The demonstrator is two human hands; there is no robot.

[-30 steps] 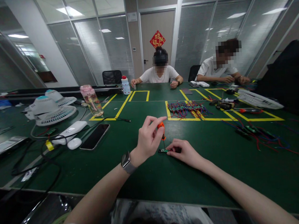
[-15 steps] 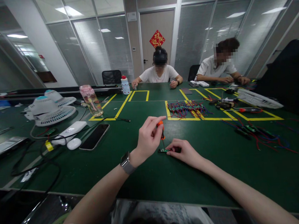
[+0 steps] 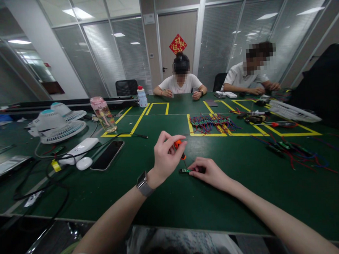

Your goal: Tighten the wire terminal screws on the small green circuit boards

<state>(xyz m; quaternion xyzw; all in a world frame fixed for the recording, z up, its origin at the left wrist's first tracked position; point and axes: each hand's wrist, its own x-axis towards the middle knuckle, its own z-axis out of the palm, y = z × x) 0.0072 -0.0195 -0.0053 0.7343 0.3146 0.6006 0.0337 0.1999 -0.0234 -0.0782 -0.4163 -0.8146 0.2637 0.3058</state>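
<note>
My left hand (image 3: 165, 156) grips a small orange-handled screwdriver (image 3: 178, 146), held almost upright with its tip down on a small green circuit board (image 3: 185, 171). My right hand (image 3: 208, 172) lies flat on the green table (image 3: 174, 203) and pins that board at its right end with the fingertips. A watch sits on my left wrist.
A phone (image 3: 107, 155), white mouse (image 3: 84, 163), cables and two white fans (image 3: 57, 124) lie to the left, with a pink bottle (image 3: 103, 113) behind. Wired boards (image 3: 212, 123) fill a yellow-taped box ahead; more lie at right (image 3: 288, 150). Two people sit across the table.
My left hand has turned and tilted the screwdriver handle slightly left, fingers curling round it. The right hand and board have stayed put. The person opposite has drawn a hand in.
</note>
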